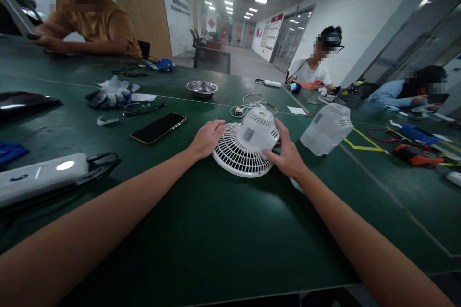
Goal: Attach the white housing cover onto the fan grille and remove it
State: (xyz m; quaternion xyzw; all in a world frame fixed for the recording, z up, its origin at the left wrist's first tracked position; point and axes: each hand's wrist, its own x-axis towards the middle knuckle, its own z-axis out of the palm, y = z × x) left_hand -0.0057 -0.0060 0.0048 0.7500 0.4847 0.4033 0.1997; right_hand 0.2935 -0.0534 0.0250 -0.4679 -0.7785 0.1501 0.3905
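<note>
A white electric fan (248,136) lies face down on the green table, its slotted grille below and the rounded motor housing on top. My right hand (288,156) is closed around the right side of the housing, thumb in front and fingers behind. At the grille's left rim, my left hand (209,139) rests with its fingers stretched out, touching the edge. Behind the fan lies its white cable (248,100), loosely coiled. To the right of my right hand stands a translucent white plastic cover (326,129) with slots at its top.
Left of the fan lie a phone (158,128), work gloves (110,93) and a white power strip (43,177). A metal bowl (201,88) stands further back. A black-and-orange tool (418,154) lies at right. Several people sit around the table.
</note>
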